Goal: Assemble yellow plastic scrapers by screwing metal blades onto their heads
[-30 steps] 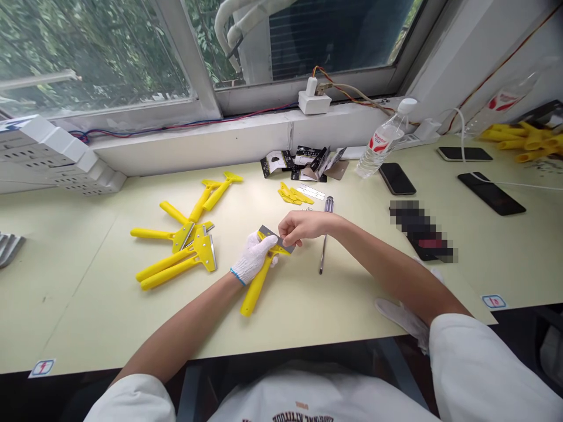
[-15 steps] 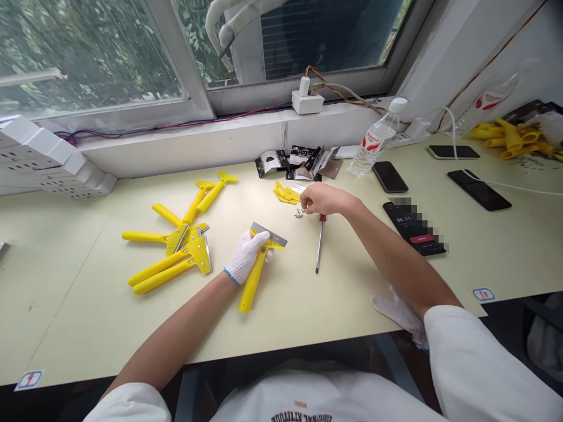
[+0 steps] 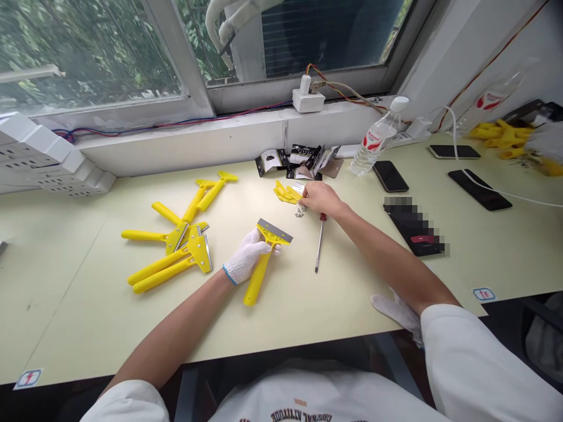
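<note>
My gloved left hand [image 3: 251,255] is closed on a yellow scraper [image 3: 257,280], which has a grey metal blade [image 3: 275,231] lying across its head. My bare right hand [image 3: 319,198] has its fingers pinched together beside the yellow plastic pieces [image 3: 287,192] and over the small screws [image 3: 300,211]; what its fingertips hold, if anything, is too small to make out. Just below that hand lies a screwdriver [image 3: 319,246] with a red handle, partly hidden. Several yellow scrapers [image 3: 200,252] lie to the left of my left hand.
Black packaging cards [image 3: 308,162] lie by the sill. A water bottle [image 3: 376,140], a phone [image 3: 390,176] and a partly blurred phone [image 3: 413,234] stand or lie on the right. A loose white glove [image 3: 398,310] is under my right forearm. White boxes [image 3: 48,158] are stacked at far left.
The scraper in my left hand has moved slightly up and right, and my left thumb has shifted off the blade onto the handle's neck. My right hand has moved only a little.
</note>
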`<state>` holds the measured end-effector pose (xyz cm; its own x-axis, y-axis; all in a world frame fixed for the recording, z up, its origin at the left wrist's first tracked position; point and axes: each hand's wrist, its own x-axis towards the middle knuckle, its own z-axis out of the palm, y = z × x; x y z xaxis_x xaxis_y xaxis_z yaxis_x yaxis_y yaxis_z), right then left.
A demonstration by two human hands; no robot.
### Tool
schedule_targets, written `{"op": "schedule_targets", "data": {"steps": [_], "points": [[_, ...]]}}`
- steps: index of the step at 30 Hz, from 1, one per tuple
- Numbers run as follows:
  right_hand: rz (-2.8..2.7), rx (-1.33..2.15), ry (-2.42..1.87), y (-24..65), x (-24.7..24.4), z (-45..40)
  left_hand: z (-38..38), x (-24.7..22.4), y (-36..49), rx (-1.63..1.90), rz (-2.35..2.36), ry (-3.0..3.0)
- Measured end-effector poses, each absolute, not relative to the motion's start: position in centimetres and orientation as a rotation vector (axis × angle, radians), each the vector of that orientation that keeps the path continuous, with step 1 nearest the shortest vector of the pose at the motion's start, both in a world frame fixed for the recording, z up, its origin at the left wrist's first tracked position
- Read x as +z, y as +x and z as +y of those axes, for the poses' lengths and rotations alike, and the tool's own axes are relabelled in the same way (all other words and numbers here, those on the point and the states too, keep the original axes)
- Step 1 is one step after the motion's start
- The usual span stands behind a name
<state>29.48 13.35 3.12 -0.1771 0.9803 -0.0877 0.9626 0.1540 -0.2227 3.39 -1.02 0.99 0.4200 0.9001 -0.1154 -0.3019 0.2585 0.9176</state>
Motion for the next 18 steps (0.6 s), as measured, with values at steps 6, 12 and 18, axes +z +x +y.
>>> {"op": "schedule_targets", "data": {"steps": [6, 12, 18], "points": [[-2.434, 0.202, -1.876, 29.2, 3.6, 13.1, -0.9, 0.8, 3.4, 0.89, 0.747, 0.988], [-2.251, 0.127, -1.761, 29.6, 5.8, 12.4, -1.1, 1.1, 3.5, 0.858, 0.774, 1.018], [-1.874, 1.041, -1.11, 28.8, 8.8, 10.9, -1.3, 2.1, 3.8, 0.801, 0.761, 0.998]]}}
